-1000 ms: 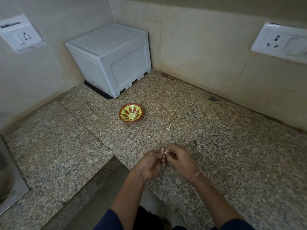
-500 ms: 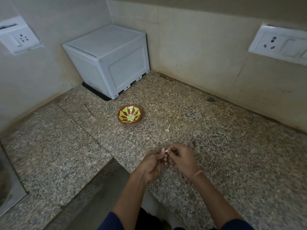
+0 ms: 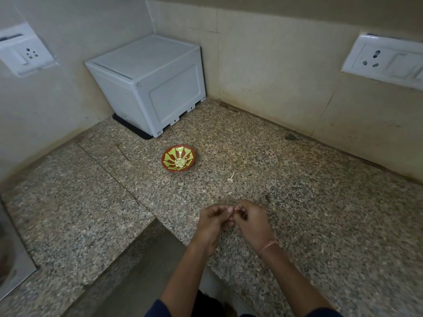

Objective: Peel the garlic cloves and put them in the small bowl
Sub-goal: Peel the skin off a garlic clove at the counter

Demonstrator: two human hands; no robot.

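A small red-brown bowl [image 3: 178, 160] with a yellow striped pattern stands on the speckled granite counter [image 3: 297, 202], and pale peeled garlic cloves [image 3: 180, 163] lie in its middle. Nearer to me, my left hand [image 3: 212, 221] and my right hand [image 3: 253, 223] meet above the counter's front part. Their fingertips pinch a small pale garlic clove [image 3: 230, 210] between them. Most of the clove is hidden by the fingers. A scrap of garlic stem or skin [image 3: 231, 177] lies on the counter to the right of the bowl.
A white box-shaped appliance [image 3: 148, 83] fills the back corner behind the bowl. Wall sockets sit at the left [image 3: 25, 53] and right [image 3: 384, 61]. The counter steps inward at the front, with a metal sink edge [image 3: 13, 259] at the far left.
Both hands stay together on the clove, their fingers shifting slightly. The view has drifted a little; the bowl and the scrap have not moved.
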